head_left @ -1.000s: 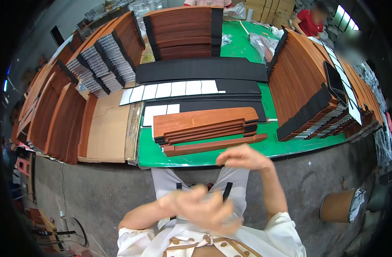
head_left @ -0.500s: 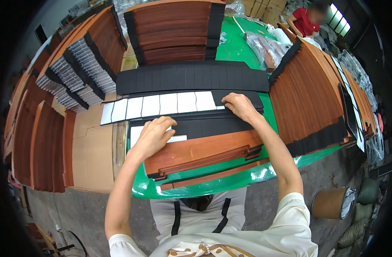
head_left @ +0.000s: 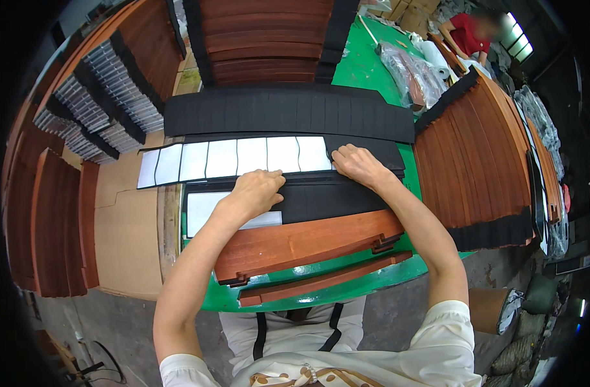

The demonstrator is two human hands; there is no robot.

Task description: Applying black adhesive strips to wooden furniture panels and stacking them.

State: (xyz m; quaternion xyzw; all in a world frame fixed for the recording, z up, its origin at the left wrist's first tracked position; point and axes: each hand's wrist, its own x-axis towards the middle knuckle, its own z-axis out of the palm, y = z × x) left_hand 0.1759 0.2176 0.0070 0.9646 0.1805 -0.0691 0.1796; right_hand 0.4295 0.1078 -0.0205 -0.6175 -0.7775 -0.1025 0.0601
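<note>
Two hands are down flat on the green table (head_left: pixel 366 284), both working the same row of white backing strips (head_left: pixel 234 159) stuck along a long black foam sheet (head_left: pixel 346 197). The left hand (head_left: pixel 256 192) presses with its fingers together on the near edge of the strips, pinning them. The right hand (head_left: pixel 358 164) sits at the right end of the row, fingertips curled down on the last strip's edge; whether it pinches anything, I cannot tell. Just nearer lie reddish wooden boards (head_left: pixel 308 244), close for reach. Farther off, another black foam sheet (head_left: pixel 288 109) waits, with stacked boards (head_left: pixel 482 155) on the right.
</note>
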